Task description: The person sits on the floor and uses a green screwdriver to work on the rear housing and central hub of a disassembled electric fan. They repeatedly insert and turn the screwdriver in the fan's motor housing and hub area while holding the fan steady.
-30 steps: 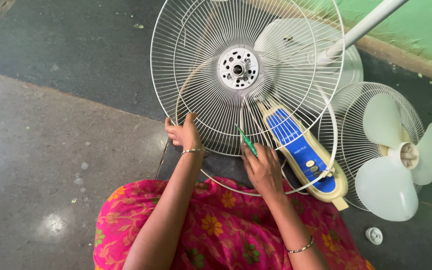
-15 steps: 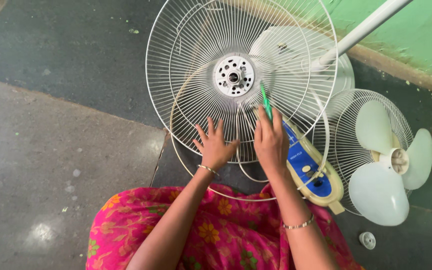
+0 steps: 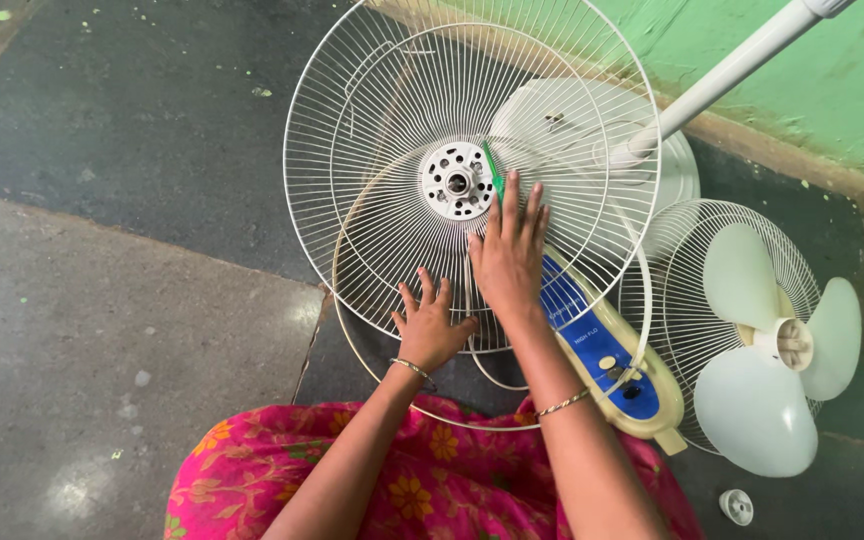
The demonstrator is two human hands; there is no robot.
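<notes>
Fan guard, a round white wire grille, lies flat on the dark floor. Nearest, the left hand presses its lower wires, grip open, fingers spread. Beyond it the right hand pinches a slim green screwdriver, pointing up-left at the perforated white hub, just beside its tip.

Dark, speckled concrete floor fills the upper left of the frame, a paler, glossy slab catches light lower left, and a green wall runs across the upper right.
</notes>
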